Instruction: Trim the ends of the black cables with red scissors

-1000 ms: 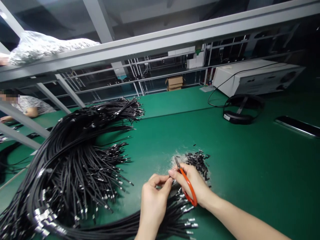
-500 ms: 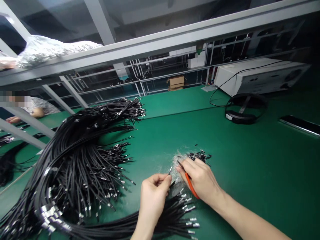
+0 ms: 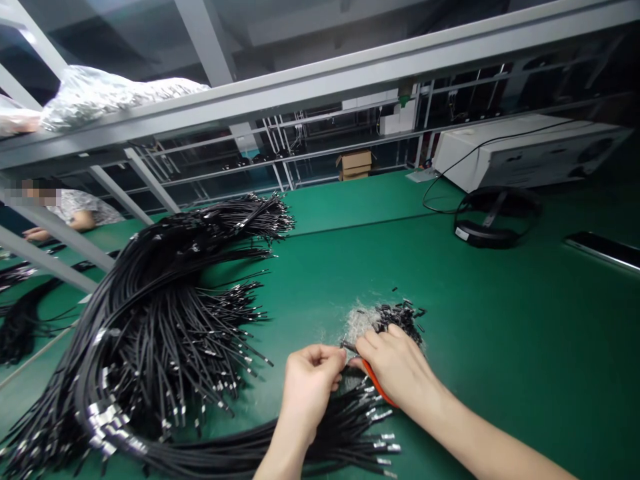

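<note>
My left hand [image 3: 313, 380] is closed in a pinch around the end of a black cable, whose tip is mostly hidden by the fingers. My right hand [image 3: 395, 363] grips a pair of cutters with orange handles [image 3: 379, 383]. The dark jaws of the cutters [image 3: 350, 346] meet the cable tip at my left fingertips. Under both hands lies a bundle of black cables [image 3: 345, 433] with silvery ends. Just beyond my right hand are a heap of short black cut pieces [image 3: 403, 317] and a tuft of pale fibre scraps [image 3: 361, 320].
A large curved pile of black cables [image 3: 165, 300] covers the left of the green table [image 3: 320, 273]. A black headset [image 3: 493, 220], a phone [image 3: 603, 248] and a white box-shaped machine [image 3: 525, 153] are at the right. Another person [image 3: 83, 210] sits at far left behind the grey frame.
My right hand has brought the cutters left and down to the cable tip in my left hand. More of the cut pieces and fibre scraps now shows.
</note>
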Demonstrator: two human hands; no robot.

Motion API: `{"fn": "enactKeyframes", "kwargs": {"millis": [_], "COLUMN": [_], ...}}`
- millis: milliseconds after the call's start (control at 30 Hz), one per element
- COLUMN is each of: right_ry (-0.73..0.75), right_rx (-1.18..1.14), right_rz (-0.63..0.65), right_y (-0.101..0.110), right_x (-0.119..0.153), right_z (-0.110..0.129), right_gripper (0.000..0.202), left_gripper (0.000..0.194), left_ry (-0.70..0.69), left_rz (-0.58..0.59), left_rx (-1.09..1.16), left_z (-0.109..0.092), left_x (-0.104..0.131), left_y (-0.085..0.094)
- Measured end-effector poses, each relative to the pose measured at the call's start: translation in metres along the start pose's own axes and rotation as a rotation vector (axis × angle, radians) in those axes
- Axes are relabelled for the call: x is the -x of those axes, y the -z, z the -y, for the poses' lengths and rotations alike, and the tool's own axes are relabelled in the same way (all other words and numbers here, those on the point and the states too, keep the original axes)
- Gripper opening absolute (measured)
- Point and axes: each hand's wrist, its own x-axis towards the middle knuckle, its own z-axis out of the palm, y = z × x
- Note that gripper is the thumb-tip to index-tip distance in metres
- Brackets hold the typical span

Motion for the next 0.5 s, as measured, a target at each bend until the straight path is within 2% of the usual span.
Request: {"fn": "enactKeyframes", "kwargs": {"millis": [500], "right_ry": [-0.002], "right_rx": [0.024], "right_rz": [0.088], "right_y": [-0.001], "right_x": [0.0], "right_z": [-0.004], "right_gripper": [0.014], "left_gripper": [0.026], "left_ry": [-0.053], "left_rz": [0.041], "left_rx": [-0.069], "left_z": [0.016], "left_x": [-0.01], "left_y": [0.0]}}
